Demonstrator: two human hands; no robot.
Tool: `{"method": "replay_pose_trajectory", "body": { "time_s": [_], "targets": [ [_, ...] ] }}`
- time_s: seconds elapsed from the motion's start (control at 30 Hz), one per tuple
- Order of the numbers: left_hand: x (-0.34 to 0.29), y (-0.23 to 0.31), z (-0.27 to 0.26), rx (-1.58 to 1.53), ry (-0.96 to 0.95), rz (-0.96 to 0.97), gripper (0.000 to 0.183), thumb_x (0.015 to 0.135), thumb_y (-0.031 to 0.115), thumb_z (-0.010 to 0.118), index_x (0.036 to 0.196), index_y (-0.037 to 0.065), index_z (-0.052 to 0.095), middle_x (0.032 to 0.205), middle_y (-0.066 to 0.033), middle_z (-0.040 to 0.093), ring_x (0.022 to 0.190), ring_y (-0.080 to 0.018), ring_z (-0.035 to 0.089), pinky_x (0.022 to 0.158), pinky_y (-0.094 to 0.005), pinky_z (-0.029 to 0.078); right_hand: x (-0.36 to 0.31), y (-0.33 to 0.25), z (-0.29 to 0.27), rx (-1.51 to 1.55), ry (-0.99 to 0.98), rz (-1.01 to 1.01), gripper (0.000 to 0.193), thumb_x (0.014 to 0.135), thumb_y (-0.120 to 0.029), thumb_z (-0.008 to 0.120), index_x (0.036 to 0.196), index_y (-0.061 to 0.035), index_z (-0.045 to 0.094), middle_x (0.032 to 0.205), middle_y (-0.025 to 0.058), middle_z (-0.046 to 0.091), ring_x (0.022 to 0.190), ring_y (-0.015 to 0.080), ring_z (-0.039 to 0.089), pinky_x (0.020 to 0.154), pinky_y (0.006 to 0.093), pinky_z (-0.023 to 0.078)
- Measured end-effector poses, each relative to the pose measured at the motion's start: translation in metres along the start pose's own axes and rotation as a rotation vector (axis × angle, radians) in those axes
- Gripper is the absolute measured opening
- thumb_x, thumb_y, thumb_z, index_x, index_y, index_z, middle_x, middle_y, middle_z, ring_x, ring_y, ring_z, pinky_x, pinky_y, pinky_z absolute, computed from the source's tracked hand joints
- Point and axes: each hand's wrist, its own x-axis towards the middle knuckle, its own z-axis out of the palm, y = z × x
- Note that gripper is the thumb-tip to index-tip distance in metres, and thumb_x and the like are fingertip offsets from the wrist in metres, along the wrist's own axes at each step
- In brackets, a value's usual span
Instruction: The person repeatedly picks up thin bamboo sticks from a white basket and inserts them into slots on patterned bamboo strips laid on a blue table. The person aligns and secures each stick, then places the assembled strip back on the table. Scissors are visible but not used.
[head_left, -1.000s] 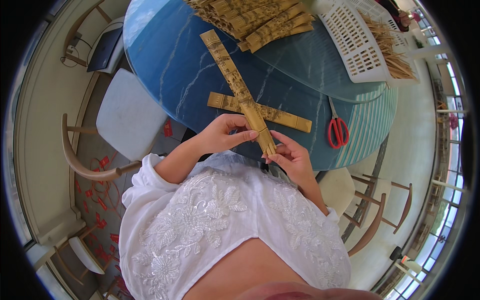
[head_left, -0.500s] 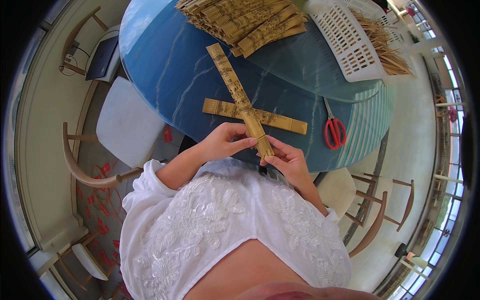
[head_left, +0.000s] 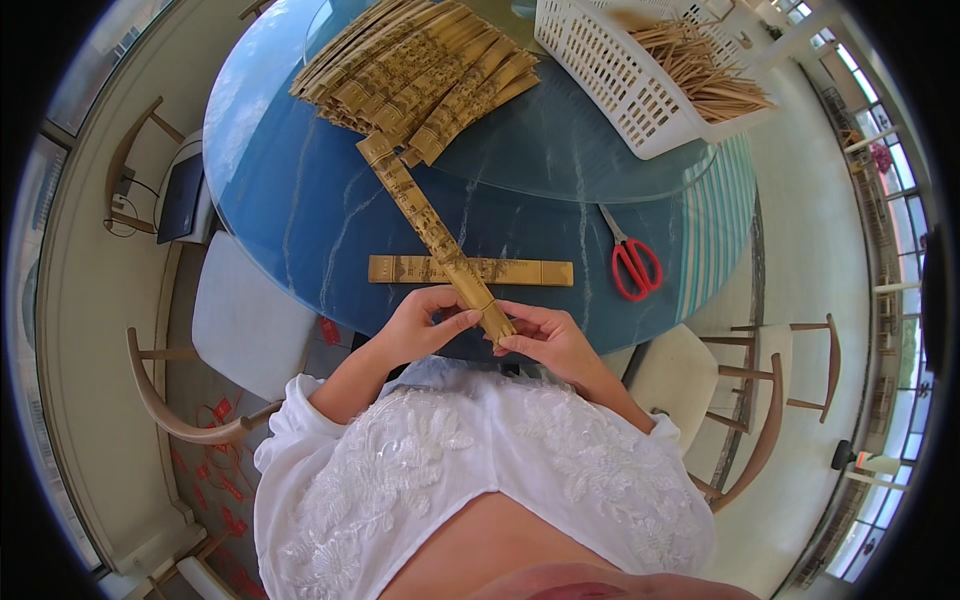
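A long, flat gold packet with dark printing slants up and away from me between my two hands. My left hand pinches its near part, thumb on top. At the packet's near end, my right hand grips the tip between thumb and fingers. The far end reaches toward a thick pile of similar gold packets. Beneath the held packet, a second gold packet lies crosswise on the blue table. What is inside the packets cannot be seen.
Red-handled scissors lie to the right, blades pointing away. Behind them, a white perforated basket holds many thin wooden sticks on a glass disc. Chairs stand on both sides, including a pale seat at left.
The view has shifted, so the tabletop things appear farther left. Both hands keep hold of the same packet near its lower end, and its far end now appears against the pile's edge.
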Motion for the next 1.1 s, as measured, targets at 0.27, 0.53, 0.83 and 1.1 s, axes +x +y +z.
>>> {"method": "replay_pose_trajectory", "body": {
  "time_s": [0.27,0.53,0.83,1.1],
  "targets": [
    [0.006,0.013,0.011,0.122,0.017,0.077,0.019,0.095,0.017,0.070,0.103,0.000,0.070,0.079,-0.0001,0.063,0.069,-0.0069,0.049,0.062,-0.0238,0.042,-0.008,-0.004,-0.013,-0.033,0.053,-0.013,0.044,0.094,-0.001,0.065,0.137,-0.0010,0.058,0.107,0.0070,0.071,0.088,0.0116,0.067,0.084,0.0260,0.055],
    [0.009,0.029,-0.043,-0.198,0.298,0.209,0.040,0.102,0.022,0.060,0.134,-0.001,0.051,0.086,-0.0070,0.063,0.072,-0.0093,0.053,0.064,-0.0230,0.043,-0.031,-0.013,-0.055,-0.146,0.095,-0.150,0.039,0.095,0.000,0.063,0.134,-0.0007,0.061,0.102,0.0064,0.071,0.084,0.0110,0.065,0.079,0.0250,0.053],
    [0.002,0.048,-0.072,-0.111,0.345,0.098,0.021,0.105,0.019,0.056,0.111,0.000,0.060,0.080,-0.0030,0.062,0.067,-0.0062,0.050,0.061,-0.0215,0.040,-0.048,-0.028,-0.088,-0.348,0.101,-0.231,0.034,0.094,0.003,0.061,0.128,-0.0004,0.065,0.098,0.0061,0.068,0.080,0.0112,0.064,0.075,0.0237,0.052],
    [0.001,0.063,-0.073,0.012,0.067,-0.164,0.019,0.101,0.017,0.061,0.104,-0.002,0.063,0.085,-0.0073,0.069,0.069,-0.0111,0.065,0.062,-0.0231,0.052,-0.047,-0.034,-0.107,-0.310,0.290,-0.334,0.028,0.097,-0.004,0.060,0.125,0.0020,0.066,0.091,0.0060,0.066,0.077,0.0111,0.060,0.071,0.0253,0.051]
  ]
}}
